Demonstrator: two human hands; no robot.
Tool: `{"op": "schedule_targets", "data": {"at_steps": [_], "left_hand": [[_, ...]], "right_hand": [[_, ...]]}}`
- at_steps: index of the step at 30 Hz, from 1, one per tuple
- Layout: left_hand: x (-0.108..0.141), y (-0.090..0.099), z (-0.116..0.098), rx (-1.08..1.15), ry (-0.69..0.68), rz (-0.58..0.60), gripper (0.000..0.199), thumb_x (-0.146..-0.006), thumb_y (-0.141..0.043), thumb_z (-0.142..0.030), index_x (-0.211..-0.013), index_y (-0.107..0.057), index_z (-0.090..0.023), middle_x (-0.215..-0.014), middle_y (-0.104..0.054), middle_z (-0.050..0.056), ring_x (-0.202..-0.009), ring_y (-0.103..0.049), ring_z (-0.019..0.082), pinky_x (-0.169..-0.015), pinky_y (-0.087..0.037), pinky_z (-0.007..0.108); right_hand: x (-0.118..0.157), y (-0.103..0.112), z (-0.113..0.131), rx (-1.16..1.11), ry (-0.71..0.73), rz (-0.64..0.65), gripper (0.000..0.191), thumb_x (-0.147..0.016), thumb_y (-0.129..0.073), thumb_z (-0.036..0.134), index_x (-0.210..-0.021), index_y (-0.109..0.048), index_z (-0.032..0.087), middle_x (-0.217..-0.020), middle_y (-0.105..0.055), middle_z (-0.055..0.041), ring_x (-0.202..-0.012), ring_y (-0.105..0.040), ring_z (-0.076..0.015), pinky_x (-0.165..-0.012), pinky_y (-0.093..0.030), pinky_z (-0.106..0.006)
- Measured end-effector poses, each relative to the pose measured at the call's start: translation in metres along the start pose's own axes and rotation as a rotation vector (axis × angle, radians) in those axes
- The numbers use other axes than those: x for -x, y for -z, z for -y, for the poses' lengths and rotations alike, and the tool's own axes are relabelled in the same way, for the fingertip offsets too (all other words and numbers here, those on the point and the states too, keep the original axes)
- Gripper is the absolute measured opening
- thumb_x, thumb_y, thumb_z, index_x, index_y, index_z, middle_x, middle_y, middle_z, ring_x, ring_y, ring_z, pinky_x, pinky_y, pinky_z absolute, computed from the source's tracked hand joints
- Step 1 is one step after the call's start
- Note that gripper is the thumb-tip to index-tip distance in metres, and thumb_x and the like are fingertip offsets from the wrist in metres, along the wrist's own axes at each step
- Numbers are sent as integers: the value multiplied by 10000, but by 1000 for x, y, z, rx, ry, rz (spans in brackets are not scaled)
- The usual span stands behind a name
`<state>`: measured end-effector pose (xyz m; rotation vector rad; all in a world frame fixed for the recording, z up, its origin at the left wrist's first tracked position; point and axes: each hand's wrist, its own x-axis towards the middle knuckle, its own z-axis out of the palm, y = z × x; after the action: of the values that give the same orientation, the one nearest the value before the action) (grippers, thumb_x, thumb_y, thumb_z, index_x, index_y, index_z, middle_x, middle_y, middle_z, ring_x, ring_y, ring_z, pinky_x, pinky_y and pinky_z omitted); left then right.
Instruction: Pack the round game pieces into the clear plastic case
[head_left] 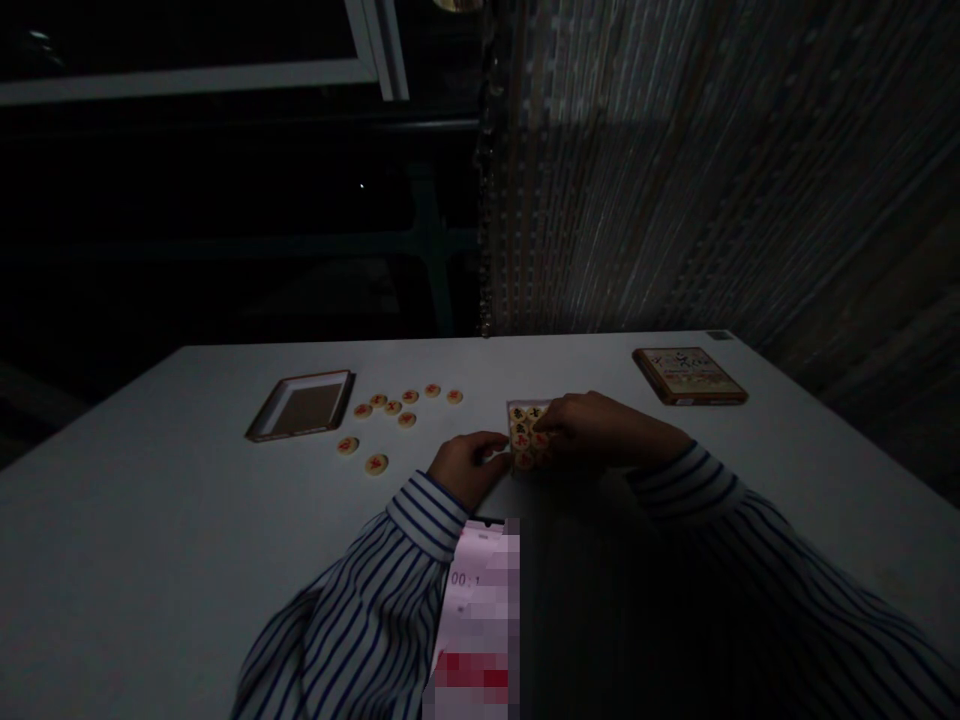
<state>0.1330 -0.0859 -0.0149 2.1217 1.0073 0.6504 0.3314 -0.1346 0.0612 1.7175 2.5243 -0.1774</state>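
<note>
A small clear box [511, 462] stands on the table, filled with round Chinese chess pieces [523, 440] marked in black and red. At its left side is my left hand [469, 468], fingers curled, with thumb and fingertips against the box edge. My right hand [589, 428] reaches over the box from the right, its fingers bent down onto the pieces and covering part of them. Its fingertips are partly hidden, so what they pinch does not show. Several loose red-marked chess pieces [406, 419] lie scattered to the left.
An open shallow tray or lid [343, 400] lies on the table [187, 520] at the left. A closed printed box [690, 375] rests at the back right. Between my forearms a lit phone [480, 600] shows a timer. Behind the table hangs a bead curtain [600, 200].
</note>
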Motion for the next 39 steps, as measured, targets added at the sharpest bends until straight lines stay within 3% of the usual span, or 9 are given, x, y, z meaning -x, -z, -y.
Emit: {"op": "schedule_targets", "data": {"at_steps": [9,17,21,25,31,35,39], "left_hand": [[0,2,-3,-30,0,-1,306,-716,-542,-351,-938,-645,-168,-839,-684,57,-749,-615,165,-683,-483,272],[0,2,-2,-17,7,15,320,-716,-539,-349,-956,-638,-162,-849,-684,61,-758,-615,170,-676,-483,274],[0,1,0,-2,3,12,322,-713,-548,-348,-969,-632,-171,-862,-680,54,-773,-609,169,-680,-477,275],[1,1,-2,-8,-23,19,388,-669,-601,-348,-1017,-606,-176,-902,-668,55,-797,-599,173,-694,-469,283],[4,6,-14,-98,-32,64,510,-619,-642,-370,-1075,-569,-155,-960,-646,80,-798,-591,191,-701,-468,308],[5,6,-17,-123,-79,65,517,-614,-650,-360,-1085,-565,-165,-998,-637,80,-872,-581,206,-760,-457,320],[4,6,-17,-173,-109,92,512,-627,-641,-340,-1102,-559,-166,-1009,-636,82,-907,-570,225,-794,-444,345]], "right_hand": [[1,4,4,-5,-28,59,221,-765,-444,280,-851,-628,193,-860,-640,-62,-742,-568,-163,-620,-344,-251],[1,4,2,45,-25,-10,250,-778,-428,291,-900,-630,208,-881,-643,-64,-783,-571,-183,-654,-361,-266],[4,9,-5,51,-120,-87,309,-795,-396,281,-1006,-608,204,-981,-633,-74,-899,-560,-201,-753,-366,-287],[10,8,-20,97,-349,-181,364,-813,-351,280,-1092,-553,163,-1065,-601,-109,-969,-541,-230,-791,-365,-324],[8,-7,-34,35,-493,1,411,-851,-284,348,-1098,-529,129,-1010,-606,-170,-905,-570,-257,-728,-385,-348],[3,-15,-39,-21,-434,70,378,-850,-282,301,-1036,-554,115,-962,-621,-166,-874,-585,-231,-723,-393,-318],[0,-19,-42,-54,-390,71,372,-835,-306,258,-1100,-521,109,-1026,-607,-163,-927,-575,-219,-750,-393,-302]]}}
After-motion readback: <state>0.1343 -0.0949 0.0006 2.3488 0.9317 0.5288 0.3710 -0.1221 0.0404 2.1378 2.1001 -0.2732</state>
